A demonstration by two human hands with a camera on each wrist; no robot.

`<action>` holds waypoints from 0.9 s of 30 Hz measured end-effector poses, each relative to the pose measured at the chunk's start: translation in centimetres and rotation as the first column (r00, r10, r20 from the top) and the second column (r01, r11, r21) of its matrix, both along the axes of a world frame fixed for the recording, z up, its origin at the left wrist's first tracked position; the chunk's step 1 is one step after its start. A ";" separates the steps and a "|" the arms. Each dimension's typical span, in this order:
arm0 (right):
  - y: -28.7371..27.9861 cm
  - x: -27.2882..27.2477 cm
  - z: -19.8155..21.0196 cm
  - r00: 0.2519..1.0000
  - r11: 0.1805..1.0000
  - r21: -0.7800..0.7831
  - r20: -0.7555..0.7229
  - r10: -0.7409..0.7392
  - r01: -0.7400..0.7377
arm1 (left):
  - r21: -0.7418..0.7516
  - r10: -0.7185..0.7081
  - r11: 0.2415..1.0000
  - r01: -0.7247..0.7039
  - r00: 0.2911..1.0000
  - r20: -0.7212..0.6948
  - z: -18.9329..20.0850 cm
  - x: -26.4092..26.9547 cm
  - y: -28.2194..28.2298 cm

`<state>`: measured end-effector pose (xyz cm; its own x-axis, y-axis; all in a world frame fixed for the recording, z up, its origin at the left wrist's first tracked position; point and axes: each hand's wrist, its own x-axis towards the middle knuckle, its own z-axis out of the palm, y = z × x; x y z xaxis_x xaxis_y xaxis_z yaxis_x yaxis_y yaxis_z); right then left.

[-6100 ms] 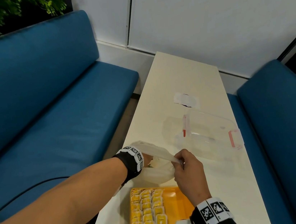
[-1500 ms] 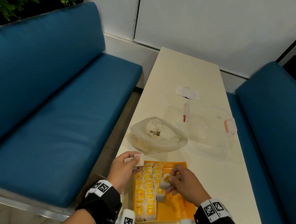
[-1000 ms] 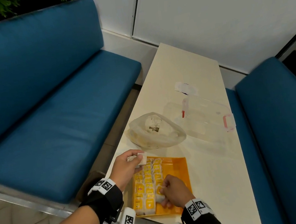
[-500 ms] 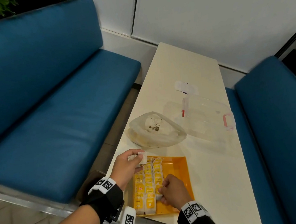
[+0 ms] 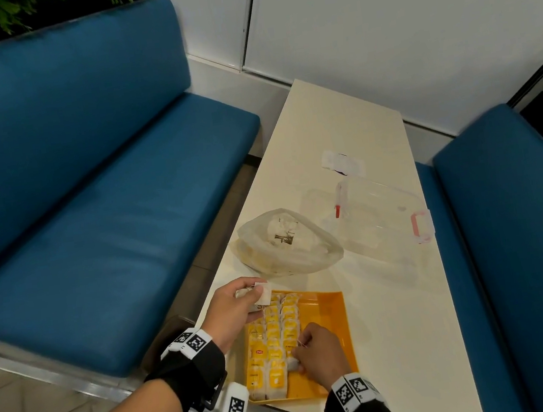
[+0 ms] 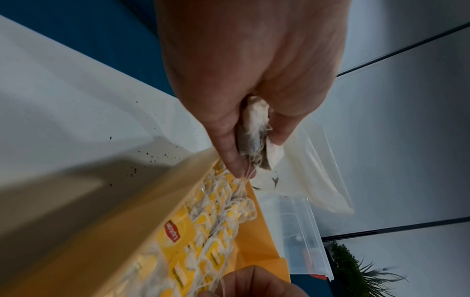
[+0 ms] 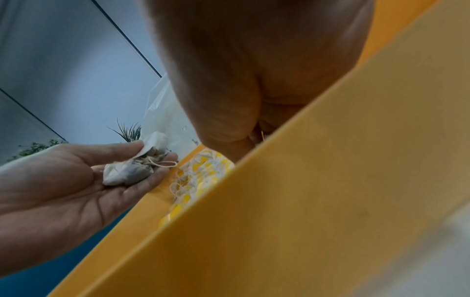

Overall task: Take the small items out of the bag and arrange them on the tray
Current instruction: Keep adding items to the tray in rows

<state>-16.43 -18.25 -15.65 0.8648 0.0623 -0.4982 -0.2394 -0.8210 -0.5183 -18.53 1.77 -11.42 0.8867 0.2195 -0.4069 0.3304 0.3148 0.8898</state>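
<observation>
An orange tray (image 5: 333,315) lies at the table's near edge and holds rows of yellow-tagged tea bags (image 5: 273,337). My right hand (image 5: 298,357) is low in the tray with its fingers curled on a white tea bag (image 5: 292,363) beside the near end of the rows. My left hand (image 5: 252,294) hovers at the tray's far left corner and grips a small bunch of tea bags (image 6: 257,136), also visible from the right wrist as tea bags (image 7: 134,166) on the fingers. The translucent plastic bag (image 5: 285,245) lies just beyond the tray with more items inside.
A clear plastic box (image 5: 378,216) with pink latches stands right of the bag, and a paper label (image 5: 342,162) lies beyond it. Blue benches (image 5: 89,195) flank the narrow cream table (image 5: 400,327). Dark specks dot the table left of the tray (image 6: 152,156).
Both hands left the plastic bag and came to the tray. My right hand lowered a tea bag to the near end of the rows. My left hand stays still with its bunch.
</observation>
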 end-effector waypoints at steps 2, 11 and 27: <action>0.0 0.0 0.3 1.000 1.000 0.006 -0.012 0.000 0.000 | -0.007 -0.007 1.000 0.007 1.000 -0.012 0.2 0.1 0.1; 1.4 1.6 6.8 0.925 0.967 0.175 0.363 0.110 -0.184 | -0.151 -0.049 0.988 0.040 0.997 -0.060 1.4 0.6 -0.4; 3.6 3.3 7.1 0.960 0.878 0.469 0.277 -0.046 -0.094 | -0.278 -0.071 0.959 0.055 0.996 -0.048 2.6 1.1 -1.1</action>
<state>-13.15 -14.64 -8.55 0.9562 0.2523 -0.1486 -0.0155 -0.4633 -0.8861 -17.42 0.72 -8.80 0.8685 0.0353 -0.4944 0.4056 0.5227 0.7499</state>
